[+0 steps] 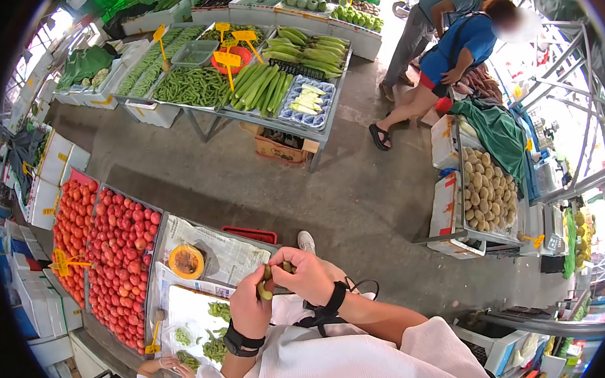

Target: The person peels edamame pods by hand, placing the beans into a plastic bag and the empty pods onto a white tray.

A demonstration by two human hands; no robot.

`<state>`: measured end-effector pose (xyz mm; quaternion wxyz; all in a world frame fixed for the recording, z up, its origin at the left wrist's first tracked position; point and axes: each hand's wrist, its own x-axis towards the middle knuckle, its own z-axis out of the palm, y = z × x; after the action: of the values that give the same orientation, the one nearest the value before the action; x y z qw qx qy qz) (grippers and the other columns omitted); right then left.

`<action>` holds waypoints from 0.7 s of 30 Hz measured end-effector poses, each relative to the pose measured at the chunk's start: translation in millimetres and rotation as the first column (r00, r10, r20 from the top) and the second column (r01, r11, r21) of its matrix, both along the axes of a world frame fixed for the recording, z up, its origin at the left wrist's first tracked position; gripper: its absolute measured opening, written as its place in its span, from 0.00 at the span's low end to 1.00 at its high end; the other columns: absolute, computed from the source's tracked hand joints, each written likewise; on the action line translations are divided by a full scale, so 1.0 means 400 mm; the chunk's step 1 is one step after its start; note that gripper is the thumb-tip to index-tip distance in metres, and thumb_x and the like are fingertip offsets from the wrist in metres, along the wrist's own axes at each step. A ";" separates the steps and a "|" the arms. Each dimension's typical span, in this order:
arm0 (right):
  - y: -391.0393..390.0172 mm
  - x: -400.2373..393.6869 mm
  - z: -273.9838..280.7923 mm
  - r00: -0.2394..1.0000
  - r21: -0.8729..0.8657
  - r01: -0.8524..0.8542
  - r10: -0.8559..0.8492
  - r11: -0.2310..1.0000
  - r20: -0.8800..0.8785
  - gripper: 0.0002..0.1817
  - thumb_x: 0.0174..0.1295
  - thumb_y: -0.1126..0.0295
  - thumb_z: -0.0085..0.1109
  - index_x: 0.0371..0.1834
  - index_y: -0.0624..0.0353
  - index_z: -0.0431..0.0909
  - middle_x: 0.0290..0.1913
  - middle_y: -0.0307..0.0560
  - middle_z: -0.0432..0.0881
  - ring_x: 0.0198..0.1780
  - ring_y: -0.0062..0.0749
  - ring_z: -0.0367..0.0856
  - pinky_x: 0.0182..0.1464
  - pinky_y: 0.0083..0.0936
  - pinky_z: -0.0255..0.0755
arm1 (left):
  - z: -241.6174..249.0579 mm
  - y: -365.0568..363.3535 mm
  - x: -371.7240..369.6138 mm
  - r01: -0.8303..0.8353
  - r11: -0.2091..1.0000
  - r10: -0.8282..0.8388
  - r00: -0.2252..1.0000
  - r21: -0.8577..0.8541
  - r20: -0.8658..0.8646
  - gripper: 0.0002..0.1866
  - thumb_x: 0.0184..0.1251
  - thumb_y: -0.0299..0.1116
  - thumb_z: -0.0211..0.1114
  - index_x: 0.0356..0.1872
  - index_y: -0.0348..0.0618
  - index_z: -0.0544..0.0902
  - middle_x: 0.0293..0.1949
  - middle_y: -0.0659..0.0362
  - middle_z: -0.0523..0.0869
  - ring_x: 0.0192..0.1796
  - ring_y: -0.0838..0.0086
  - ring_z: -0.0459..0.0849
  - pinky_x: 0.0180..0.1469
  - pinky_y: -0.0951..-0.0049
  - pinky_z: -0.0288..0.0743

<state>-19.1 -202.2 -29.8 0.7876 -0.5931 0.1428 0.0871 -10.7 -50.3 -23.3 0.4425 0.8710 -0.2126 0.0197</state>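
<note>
Both of my hands are raised together in front of my body, fingers pinched around a green bean pod (265, 291). My left hand (249, 304) is closed on it from the left, with part of the pod sticking out below the fingertips. From the right, my right hand (304, 277) grips its other end; the fingers hide much of it. Just left of my hands, a white board (185, 310) carries green pods (216, 348) and a small heap of pale green beans (183, 336). A cut pumpkin (186, 262) rests on newspaper (233, 252) beyond.
Another person's hands (171, 367) are at the board's near edge. Red tomatoes (122, 241) fill the stall at left. Across the aisle stands a vegetable table (316, 134). Potatoes (486, 188) lie at right, near two people (463, 44). A red tray (250, 234) is beside the newspaper.
</note>
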 end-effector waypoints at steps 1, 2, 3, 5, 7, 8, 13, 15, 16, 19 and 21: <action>0.003 -0.001 -0.012 1.000 -0.001 0.012 -0.012 1.000 0.018 0.04 0.63 0.72 0.57 0.36 0.61 0.77 0.27 0.31 0.78 0.27 0.09 0.71 0.27 0.10 0.65 | 0.001 -0.001 0.002 0.008 1.000 -0.008 1.000 -0.013 -0.023 0.16 0.61 0.24 0.65 0.51 0.37 0.76 0.39 0.46 0.84 0.39 0.54 0.85 0.39 0.65 0.79; 0.012 -0.003 -0.019 0.999 0.006 0.018 -0.018 1.000 0.034 0.05 0.63 0.72 0.57 0.36 0.62 0.77 0.28 0.32 0.80 0.28 0.10 0.73 0.29 0.11 0.67 | 0.006 -0.004 0.004 0.011 1.000 -0.012 0.999 -0.019 -0.048 0.16 0.61 0.23 0.64 0.50 0.37 0.76 0.39 0.46 0.84 0.39 0.53 0.85 0.39 0.65 0.79; 0.014 -0.001 -0.017 0.999 -0.044 0.029 -0.028 0.999 0.018 0.04 0.61 0.73 0.58 0.34 0.63 0.77 0.27 0.32 0.79 0.28 0.09 0.72 0.28 0.12 0.67 | 0.014 -0.002 0.004 0.005 1.000 -0.006 0.997 -0.016 -0.073 0.16 0.61 0.23 0.64 0.50 0.37 0.76 0.39 0.46 0.84 0.39 0.53 0.85 0.39 0.65 0.79; 0.006 0.006 0.001 1.000 -0.151 0.025 -0.023 0.988 0.014 0.04 0.59 0.74 0.60 0.32 0.63 0.77 0.27 0.32 0.77 0.29 0.09 0.71 0.27 0.13 0.66 | 0.015 -0.014 0.008 -0.076 0.986 0.037 0.968 -0.149 -0.250 0.12 0.63 0.23 0.62 0.48 0.37 0.78 0.36 0.48 0.84 0.36 0.63 0.85 0.38 0.70 0.77; 0.013 0.006 -0.021 0.999 -0.135 0.047 -0.049 0.990 -0.009 0.03 0.58 0.75 0.60 0.32 0.62 0.76 0.26 0.31 0.76 0.28 0.09 0.70 0.27 0.12 0.65 | 0.005 -0.009 0.015 -0.149 0.952 0.038 0.925 -0.266 -0.378 0.10 0.65 0.25 0.60 0.46 0.37 0.79 0.33 0.52 0.83 0.33 0.73 0.82 0.37 0.76 0.74; 0.011 0.007 -0.013 0.998 -0.116 0.039 -0.044 0.993 -0.042 0.03 0.58 0.75 0.60 0.32 0.62 0.77 0.26 0.31 0.75 0.28 0.09 0.69 0.27 0.11 0.64 | -0.007 -0.007 0.019 -0.168 0.928 0.025 0.919 -0.333 -0.394 0.09 0.66 0.26 0.60 0.46 0.37 0.79 0.31 0.55 0.83 0.32 0.78 0.80 0.36 0.78 0.72; 0.023 0.012 -0.008 0.994 0.028 0.041 -0.038 0.999 -0.105 0.02 0.60 0.76 0.59 0.34 0.63 0.77 0.25 0.31 0.76 0.28 0.09 0.73 0.28 0.09 0.66 | -0.009 -0.004 0.020 -0.295 0.805 -0.065 0.818 -0.515 -0.571 0.05 0.70 0.26 0.56 0.43 0.38 0.76 0.27 0.68 0.77 0.24 0.91 0.67 0.25 0.88 0.59; 0.026 0.019 0.001 0.988 0.119 0.038 -0.019 0.992 -0.156 0.02 0.61 0.76 0.58 0.35 0.64 0.77 0.26 0.31 0.76 0.29 0.09 0.74 0.29 0.09 0.68 | -0.016 0.009 0.020 -0.344 0.809 -0.041 0.776 -0.477 -0.629 0.05 0.70 0.26 0.57 0.42 0.36 0.76 0.30 0.63 0.82 0.30 0.87 0.74 0.32 0.85 0.67; 0.026 0.023 0.003 0.984 0.162 0.040 -0.011 0.986 -0.181 0.03 0.61 0.76 0.58 0.35 0.64 0.77 0.27 0.32 0.76 0.29 0.10 0.75 0.30 0.09 0.69 | -0.017 0.013 0.021 -0.365 0.810 -0.033 0.754 -0.460 -0.656 0.06 0.69 0.27 0.57 0.42 0.35 0.77 0.32 0.61 0.84 0.33 0.85 0.77 0.36 0.83 0.70; 0.009 0.028 -0.001 0.976 0.166 -0.015 0.051 0.986 -0.213 0.05 0.62 0.76 0.58 0.38 0.66 0.79 0.29 0.34 0.77 0.29 0.12 0.76 0.31 0.13 0.72 | -0.015 0.023 0.026 -0.384 0.809 -0.027 0.732 -0.445 -0.681 0.06 0.70 0.27 0.57 0.42 0.36 0.75 0.31 0.62 0.84 0.30 0.87 0.74 0.32 0.84 0.67; 0.015 0.034 0.010 0.997 0.031 -0.036 0.038 0.999 -0.062 0.06 0.62 0.75 0.58 0.40 0.65 0.80 0.29 0.35 0.78 0.28 0.14 0.76 0.29 0.15 0.71 | -0.016 0.028 0.030 -0.397 0.798 -0.043 0.712 -0.453 -0.700 0.05 0.70 0.27 0.56 0.42 0.37 0.75 0.30 0.62 0.83 0.27 0.88 0.73 0.29 0.85 0.65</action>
<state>-5.7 -196.3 -25.7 0.7899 -0.5807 0.1549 0.1222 1.3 -39.0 -29.8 0.7251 0.6576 0.0699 -0.1922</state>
